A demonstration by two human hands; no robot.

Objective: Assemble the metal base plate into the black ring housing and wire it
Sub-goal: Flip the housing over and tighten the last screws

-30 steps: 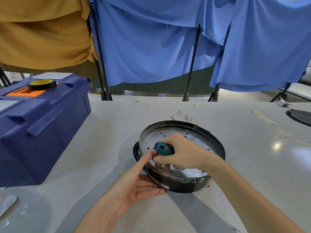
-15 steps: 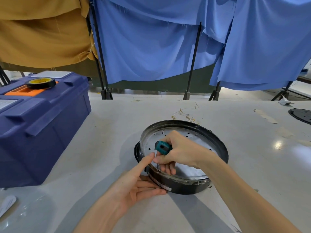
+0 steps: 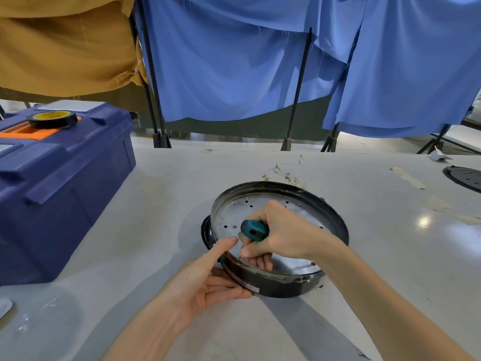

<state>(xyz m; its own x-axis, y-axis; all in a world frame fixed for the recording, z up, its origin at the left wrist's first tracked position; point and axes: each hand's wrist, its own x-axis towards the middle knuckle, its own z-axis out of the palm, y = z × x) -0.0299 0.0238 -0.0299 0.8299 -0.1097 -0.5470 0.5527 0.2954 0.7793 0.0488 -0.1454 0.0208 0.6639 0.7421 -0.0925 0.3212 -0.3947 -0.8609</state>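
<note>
Workshop bay: my table [image 3: 390, 256] carries a blue toolbox [image 3: 65, 191] topped with a tape roll [image 3: 53, 119]; blue cloth screens [image 3: 234, 61] hang on black stands [image 3: 299, 87].

On the left the toolbox [image 3: 65, 191] walls things off. Btw it & the ring housing [image 3: 276, 286]: a bare lane of surface [image 3: 161, 204]. Housing's near-left rim is crowded by the left hand [image 3: 205, 280] & right hand [image 3: 283, 235] w/ screwdriver [image 3: 254, 230]; far rim free. Just behind lie wire scraps [image 3: 283, 173]. Right of housing is open out to the black disc [image 3: 466, 177] at the edge.

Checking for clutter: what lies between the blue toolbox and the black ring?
Nothing but bare table, as the head view shows, between the toolbox and the ring.
</note>
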